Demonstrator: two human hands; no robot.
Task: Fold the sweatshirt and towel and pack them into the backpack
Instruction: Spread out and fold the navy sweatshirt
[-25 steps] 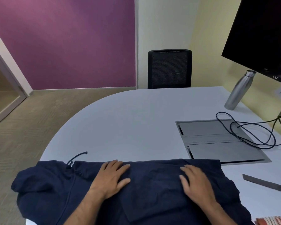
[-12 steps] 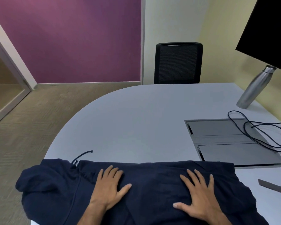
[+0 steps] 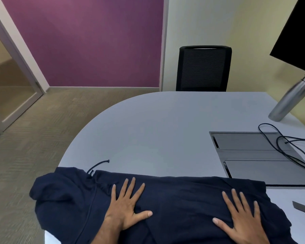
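Left hand (image 3: 124, 206) flat with fingers spread on navy sweatshirt (image 3: 180, 196), right hand (image 3: 241, 219) likewise flat, gripping nothing

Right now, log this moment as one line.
stage: smoothing | sweatshirt: spread on table | left hand: flat on it | right hand: flat on it | backpack, towel: unseen

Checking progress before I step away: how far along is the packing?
Early. The sweatshirt lies spread on the table, partly folded at most. The left hand and right hand press it flat. Finishing that fold, the towel and the backpack remain; neither is in view.
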